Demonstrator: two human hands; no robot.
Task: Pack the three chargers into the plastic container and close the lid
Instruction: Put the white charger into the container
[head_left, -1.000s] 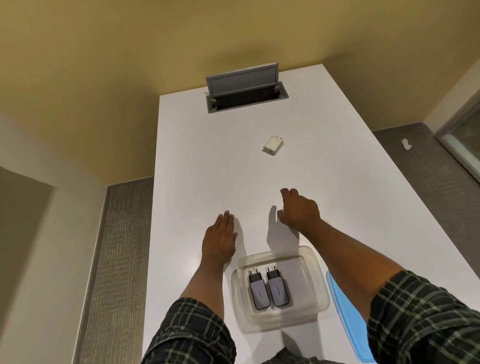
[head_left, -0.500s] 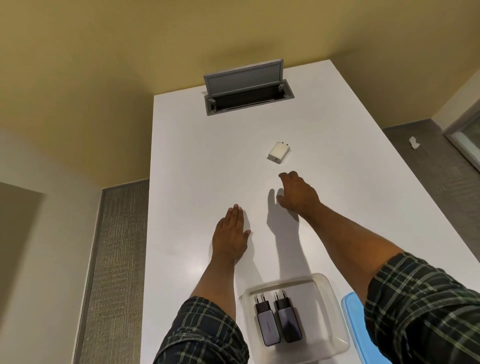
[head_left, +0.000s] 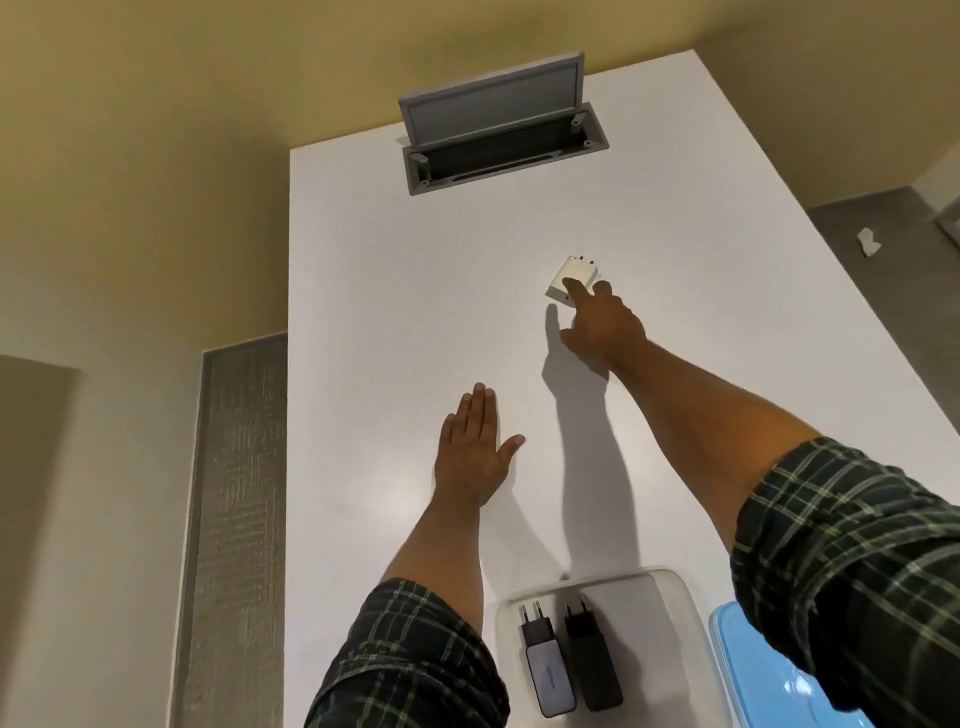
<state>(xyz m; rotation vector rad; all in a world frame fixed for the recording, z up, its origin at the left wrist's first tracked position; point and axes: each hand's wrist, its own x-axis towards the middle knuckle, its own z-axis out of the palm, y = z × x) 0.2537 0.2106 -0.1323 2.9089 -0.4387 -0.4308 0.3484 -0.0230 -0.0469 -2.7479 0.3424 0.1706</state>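
A small white charger (head_left: 569, 275) lies on the white table (head_left: 395, 312), far from me. My right hand (head_left: 602, 327) is stretched out to it, fingertips touching its near side, not closed around it. My left hand (head_left: 475, 452) rests flat on the table with fingers apart, holding nothing. At the bottom edge sits the clear plastic container (head_left: 670, 597) with two dark chargers (head_left: 569, 660) lying side by side in it. The blue lid (head_left: 748, 670) lies to the container's right, partly hidden under my right sleeve.
A grey cable hatch (head_left: 498, 140) with its flap raised is set into the table's far end. The table's left edge drops to a grey carpet strip (head_left: 234, 519). A white scrap (head_left: 868, 242) lies on the floor at the right.
My right hand has reached forward and come to touch the white charger. My left hand slid a little forward on the table. The view has shifted so the container sits lower in frame.
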